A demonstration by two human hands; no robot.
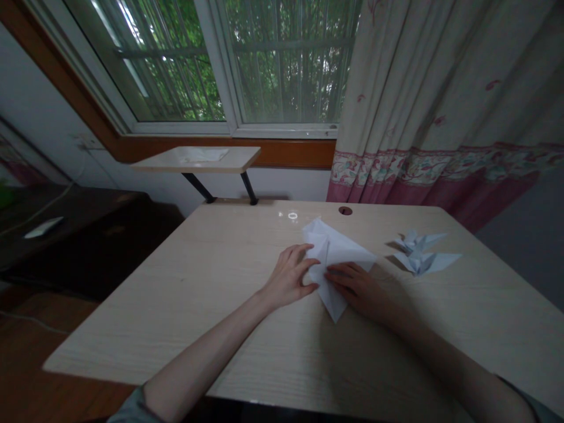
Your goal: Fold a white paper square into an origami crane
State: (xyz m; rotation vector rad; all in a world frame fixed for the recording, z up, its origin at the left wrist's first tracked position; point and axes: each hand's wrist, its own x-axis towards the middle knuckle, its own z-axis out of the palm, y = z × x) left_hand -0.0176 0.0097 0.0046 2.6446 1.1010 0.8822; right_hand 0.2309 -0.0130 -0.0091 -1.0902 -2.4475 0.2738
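A partly folded sheet of white paper, creased into a pointed, kite-like shape, lies flat on a pale wood-grain table, just right of the middle of the frame. Its sharp tip points toward the lower edge.

The person's left hand rests at the sheet's left edge. Its fingers are curved and loosely spread, the fingertips touch the paper, and the thumb sits a little apart below them. The right hand lies palm down over the sheet's lower right part, its fingers stretched out flat and pressing on it. Neither hand closes round the paper; both only bear on it.

Toward the right of the frame, well apart from the hands, two small folded white paper cranes sit close together on the table. A small round hole shows near the table's far edge. A cream curtain with a pink floral border hangs at the upper right, beside a white-framed window.
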